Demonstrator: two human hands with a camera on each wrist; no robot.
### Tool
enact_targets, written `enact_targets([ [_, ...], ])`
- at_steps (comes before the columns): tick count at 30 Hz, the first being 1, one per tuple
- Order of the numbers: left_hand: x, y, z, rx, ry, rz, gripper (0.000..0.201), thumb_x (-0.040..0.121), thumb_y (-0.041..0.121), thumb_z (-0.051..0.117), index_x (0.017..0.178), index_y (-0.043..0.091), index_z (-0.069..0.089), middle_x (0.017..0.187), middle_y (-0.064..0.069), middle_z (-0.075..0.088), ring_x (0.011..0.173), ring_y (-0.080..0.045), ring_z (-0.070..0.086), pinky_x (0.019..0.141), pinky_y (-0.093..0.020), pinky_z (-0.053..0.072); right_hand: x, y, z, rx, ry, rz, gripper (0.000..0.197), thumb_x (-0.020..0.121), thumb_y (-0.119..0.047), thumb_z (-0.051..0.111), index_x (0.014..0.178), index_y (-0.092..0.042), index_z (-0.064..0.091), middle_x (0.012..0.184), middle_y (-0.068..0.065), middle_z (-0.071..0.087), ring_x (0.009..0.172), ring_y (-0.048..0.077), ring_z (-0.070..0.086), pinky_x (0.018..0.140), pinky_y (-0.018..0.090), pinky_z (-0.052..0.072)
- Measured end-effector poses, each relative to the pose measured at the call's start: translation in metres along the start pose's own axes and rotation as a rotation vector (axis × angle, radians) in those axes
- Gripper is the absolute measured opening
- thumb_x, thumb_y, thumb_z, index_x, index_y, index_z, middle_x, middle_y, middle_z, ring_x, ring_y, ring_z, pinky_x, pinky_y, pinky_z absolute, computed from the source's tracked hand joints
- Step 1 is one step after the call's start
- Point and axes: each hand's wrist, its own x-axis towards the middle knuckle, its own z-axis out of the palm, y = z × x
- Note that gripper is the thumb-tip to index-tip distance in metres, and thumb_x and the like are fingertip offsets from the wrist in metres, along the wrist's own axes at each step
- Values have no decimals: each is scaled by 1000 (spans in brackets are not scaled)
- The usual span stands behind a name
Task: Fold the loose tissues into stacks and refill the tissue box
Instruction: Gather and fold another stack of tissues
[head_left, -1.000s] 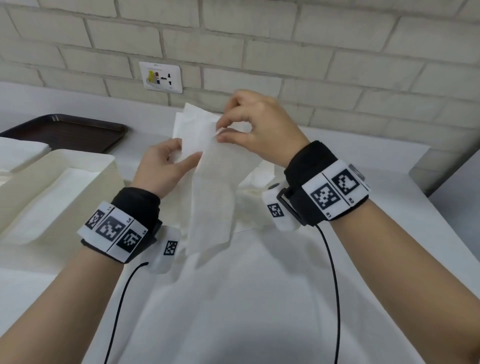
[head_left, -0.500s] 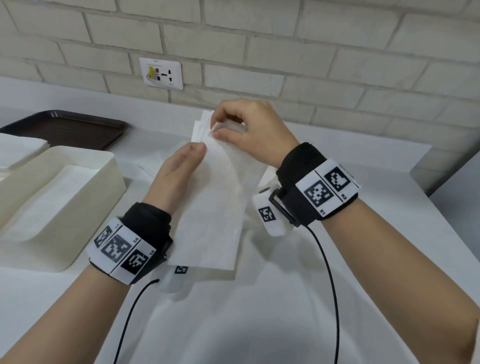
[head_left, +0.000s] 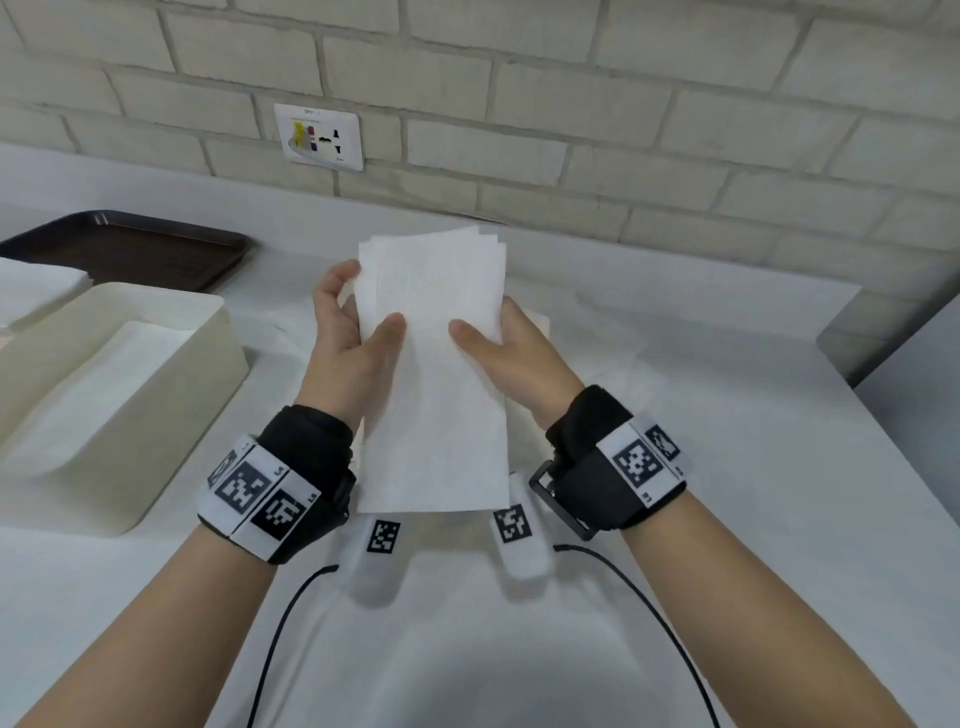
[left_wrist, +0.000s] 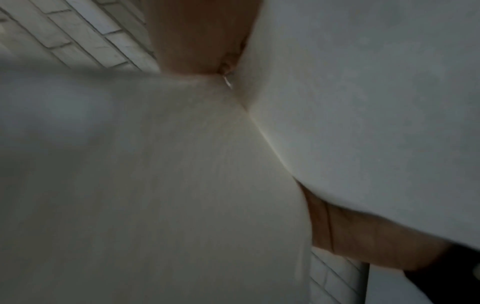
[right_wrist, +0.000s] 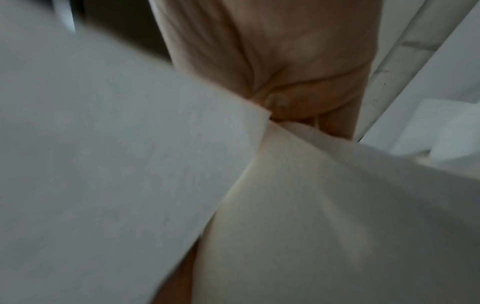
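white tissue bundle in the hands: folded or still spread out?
Folded. The white tissue bundle is a narrow rectangle with several layered edges fanned at its top, pinched by the left hand and right hand at its sides.

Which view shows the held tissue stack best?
The head view: the whole tissue stack shows upright, its staggered top edges visible, held between the left hand and right hand. Both wrist views show only blurred white sheets close up.

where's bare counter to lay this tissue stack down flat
Both hands, left and right, hold the tissue stack. Bare counter lies right of the right hand, out to its right edge. Left is crowded: the cream tissue box, then the dark tray behind it. Loose tissues lie just behind the hands.
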Motion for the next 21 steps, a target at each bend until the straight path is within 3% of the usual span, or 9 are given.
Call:
enact_targets([
  [2, 1, -5, -4, 46, -17, -123, 62, 90, 2, 54, 138, 16, 19, 121, -2, 58, 102, -16, 62, 86, -36, 52, -1, 2, 4, 0, 26, -16, 32, 97, -20, 44, 127, -10, 38, 114, -6, 51, 104, 9, 50, 85, 20, 40],
  [3, 1, -7, -6, 80, -37, -184, 64, 86, 5, 61, 137, 16, 25, 122, -4, 59, 104, -20, 63, 86, -38, 52, -1, 3, 6, -1, 43, -20, 29, 98, -19, 42, 125, -10, 38, 111, -6, 50, 101, 9, 49, 79, 19, 41],
  [5, -1, -7, -9, 173, -136, -280, 46, 80, 8, 68, 121, 17, 47, 110, 0, 68, 96, -18, 67, 80, -34, 54, -1, 5, 9, 11, 59, -26, 26, 98, -20, 41, 121, -10, 36, 109, -5, 50, 99, 12, 50, 74, 18, 41],
  [7, -6, -5, -10, 251, -232, -322, 32, 78, 6, 67, 105, 20, 56, 98, 4, 72, 90, -18, 69, 77, -32, 55, 0, 7, 11, 25, 8, -24, 32, 96, -21, 48, 120, -10, 31, 110, -6, 49, 102, 12, 50, 82, 22, 41],
  [10, -4, -5, -14, 312, -105, -257, 48, 80, 3, 64, 120, 15, 40, 114, -7, 62, 100, -24, 63, 86, -40, 52, 1, 11, 11, -24, -113, -23, 51, 87, -14, 61, 125, -12, 26, 113, -7, 48, 105, 11, 51, 91, 26, 42],
  [12, -2, -4, -16, 374, -14, -147, 50, 86, 0, 57, 126, 15, 31, 118, -6, 55, 105, -23, 58, 90, -40, 49, 2, 13, 13, -31, -91, -51, 48, 85, -7, 62, 123, -11, 34, 111, -4, 53, 105, 13, 54, 92, 26, 46],
  [15, -2, -6, -15, 432, -19, -84, 55, 87, -2, 55, 130, 11, 24, 119, -2, 47, 108, -19, 51, 92, -35, 46, 2, 15, 23, -51, 24, -116, 26, 89, -4, 54, 109, -12, 40, 91, -11, 51, 86, 6, 52, 70, 0, 41],
  [18, -7, -7, -11, 491, -36, -96, 52, 88, -3, 51, 128, 8, 20, 114, -1, 43, 103, -17, 49, 84, -28, 45, 1, 16, 36, -44, 83, -140, 15, 95, -7, 42, 108, -12, 36, 84, -14, 45, 78, 5, 48, 57, -3, 36],
  [21, -11, -7, -4, 458, 25, 0, 39, 90, -6, 43, 114, 11, 19, 111, 2, 39, 99, -8, 48, 72, -10, 45, -3, 15, 45, 59, 73, -172, 12, 98, -9, 36, 105, -14, 27, 87, -17, 44, 76, -4, 48, 62, -1, 37],
])
